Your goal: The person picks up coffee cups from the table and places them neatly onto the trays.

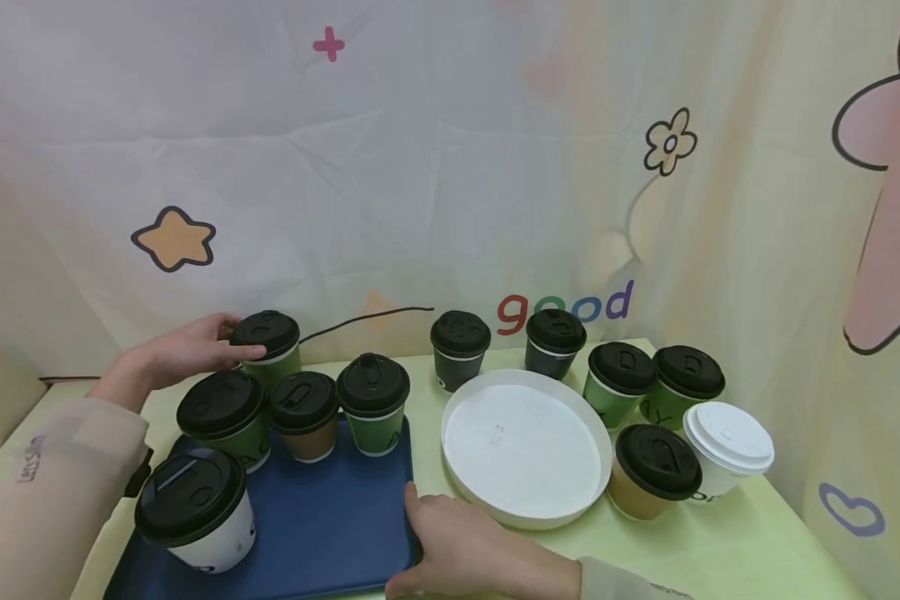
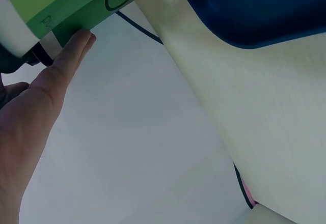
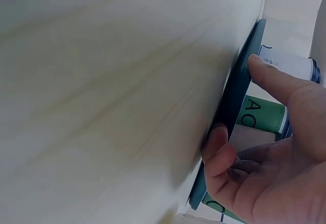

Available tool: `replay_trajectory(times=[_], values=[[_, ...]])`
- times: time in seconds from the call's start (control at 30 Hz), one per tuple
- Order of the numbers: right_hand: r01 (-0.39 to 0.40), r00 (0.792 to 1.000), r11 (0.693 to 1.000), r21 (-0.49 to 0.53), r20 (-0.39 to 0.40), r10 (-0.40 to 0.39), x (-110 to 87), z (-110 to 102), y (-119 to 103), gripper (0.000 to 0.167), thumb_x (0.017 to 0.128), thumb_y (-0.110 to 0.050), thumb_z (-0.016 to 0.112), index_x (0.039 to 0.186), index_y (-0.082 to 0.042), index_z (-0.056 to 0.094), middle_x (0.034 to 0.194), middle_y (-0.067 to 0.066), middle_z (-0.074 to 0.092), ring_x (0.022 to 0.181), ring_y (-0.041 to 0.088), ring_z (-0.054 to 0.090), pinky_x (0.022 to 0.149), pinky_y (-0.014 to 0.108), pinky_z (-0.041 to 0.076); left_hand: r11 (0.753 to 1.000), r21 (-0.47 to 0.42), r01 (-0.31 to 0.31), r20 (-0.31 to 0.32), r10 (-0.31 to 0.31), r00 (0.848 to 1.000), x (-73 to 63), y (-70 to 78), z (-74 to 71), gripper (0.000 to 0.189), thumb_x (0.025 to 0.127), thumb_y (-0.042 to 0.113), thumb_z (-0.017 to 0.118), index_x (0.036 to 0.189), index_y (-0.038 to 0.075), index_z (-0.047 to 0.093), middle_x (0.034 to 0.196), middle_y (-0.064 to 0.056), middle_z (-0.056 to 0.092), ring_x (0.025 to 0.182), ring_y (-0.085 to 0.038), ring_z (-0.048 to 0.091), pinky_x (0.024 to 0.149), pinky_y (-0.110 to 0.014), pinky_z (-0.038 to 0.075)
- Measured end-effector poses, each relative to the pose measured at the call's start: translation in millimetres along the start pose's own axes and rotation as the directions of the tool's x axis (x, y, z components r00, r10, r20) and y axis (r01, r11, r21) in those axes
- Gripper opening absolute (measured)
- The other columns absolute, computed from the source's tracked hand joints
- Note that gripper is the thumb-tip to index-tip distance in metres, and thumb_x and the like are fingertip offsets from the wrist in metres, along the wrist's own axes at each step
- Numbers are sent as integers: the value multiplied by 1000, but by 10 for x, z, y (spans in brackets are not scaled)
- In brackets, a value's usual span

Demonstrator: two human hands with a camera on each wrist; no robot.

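Observation:
My left hand (image 1: 195,352) grips a green paper coffee cup with a black lid (image 1: 279,367) at the back left, beyond the tray's far edge. In the left wrist view a finger lies along the green cup's wall (image 2: 86,12). My right hand (image 1: 468,546) holds the right edge of the dark blue tray (image 1: 330,525), its thumb and curled fingers at the rim in the right wrist view. On the tray stand a white cup (image 1: 225,533), a large green cup (image 1: 232,442), a brown cup (image 1: 309,444) and a smaller green cup (image 1: 375,429), all black-lidded.
A round white dish (image 1: 525,450) lies right of the tray. Around it stand two dark cups (image 1: 457,367), two green cups (image 1: 607,400), a brown cup (image 1: 637,496) and a white-lidded cup (image 1: 723,467). A printed curtain (image 1: 420,167) hangs behind the table.

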State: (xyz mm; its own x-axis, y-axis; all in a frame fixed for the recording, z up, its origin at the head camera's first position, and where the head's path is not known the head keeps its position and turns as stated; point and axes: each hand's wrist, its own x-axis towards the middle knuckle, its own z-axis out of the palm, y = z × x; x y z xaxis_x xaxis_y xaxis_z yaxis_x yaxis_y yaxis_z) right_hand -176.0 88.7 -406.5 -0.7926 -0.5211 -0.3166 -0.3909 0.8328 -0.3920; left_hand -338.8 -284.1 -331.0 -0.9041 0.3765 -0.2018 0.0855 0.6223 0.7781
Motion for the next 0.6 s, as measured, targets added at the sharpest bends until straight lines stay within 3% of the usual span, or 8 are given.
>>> replay_trajectory(times=[0.2, 0.6], values=[[-2, 1000, 1000, 7, -1, 2, 4, 5, 3, 109, 78, -61, 83, 155, 3, 39, 140, 7, 61, 124, 10, 57, 99, 30, 50, 1000, 17, -1, -16, 2, 1000, -25, -27, 1, 101, 101, 42, 66, 158, -11, 1, 159, -41, 3, 141, -56, 30, 112, -63, 33], [16, 1000, 1000, -8, -24, -16, -19, 17, -1, 112, 77, -62, 84, 154, 5, 38, 140, 9, 61, 125, 10, 57, 99, 29, 50, 998, 61, -6, -88, 11, 996, -158, -72, -31, 100, 101, 41, 66, 159, -10, 2, 158, -43, 9, 141, -60, 23, 108, -71, 29]])
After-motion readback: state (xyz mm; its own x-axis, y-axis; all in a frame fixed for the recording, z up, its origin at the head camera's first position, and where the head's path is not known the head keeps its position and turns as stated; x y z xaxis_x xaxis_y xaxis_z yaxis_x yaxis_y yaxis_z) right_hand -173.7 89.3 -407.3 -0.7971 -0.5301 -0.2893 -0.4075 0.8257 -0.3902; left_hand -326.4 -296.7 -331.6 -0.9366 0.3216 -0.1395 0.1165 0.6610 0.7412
